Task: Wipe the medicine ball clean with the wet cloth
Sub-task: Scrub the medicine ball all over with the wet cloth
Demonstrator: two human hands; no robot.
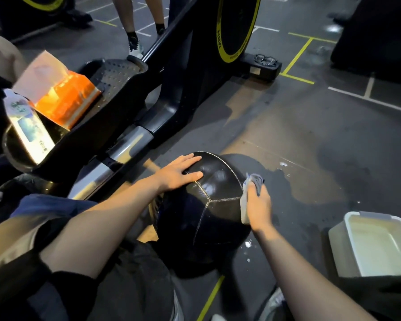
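The right hand [259, 207] clamps the wet cloth [250, 193] against the medicine ball [202, 214] at three o'clock; the left hand [178, 173] lies open and flat at eleven. On the floor, the ball looks heavy, slick, and best steadied from above.

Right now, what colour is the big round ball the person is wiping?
Black with pale stitched seams: the round leathery medicine ball shows best in the head view.

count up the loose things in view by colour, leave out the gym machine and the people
black: 2, medicine ball and eyeglasses
white: 2, basin and bottle
orange: 1, tissue pack
grey-blue: 1, wet cloth
total: 6
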